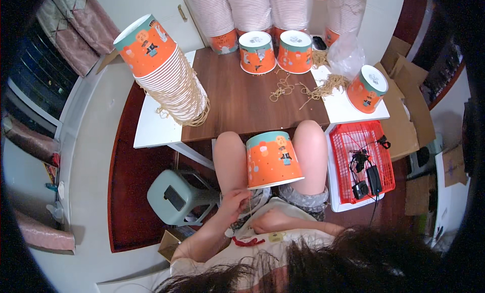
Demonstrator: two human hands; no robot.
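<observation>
An orange paper bucket [273,161] with a green band and cartoon figures is wedged between my knees, its wide rim turned toward me. At the left of that rim, my left hand [235,203] is closed in a pinch. A thin tan string [250,208] runs from there down to my right hand [271,220], whose fingers are curled closed near my lap. The string looks held between both hands; the exact fingertip grip is too small to see. On the table's left side leans a tall nested stack of similar buckets [172,86], tan strings hanging along it.
Two upturned buckets [257,53] and another bucket [368,89] stand on the brown-and-white table [227,91]. Loose strings [323,88] lie near a clear plastic bag [347,55]. Wrapped bucket stacks [252,10] line the back. A red basket [337,164] holds cables; a stool [169,192] stands left.
</observation>
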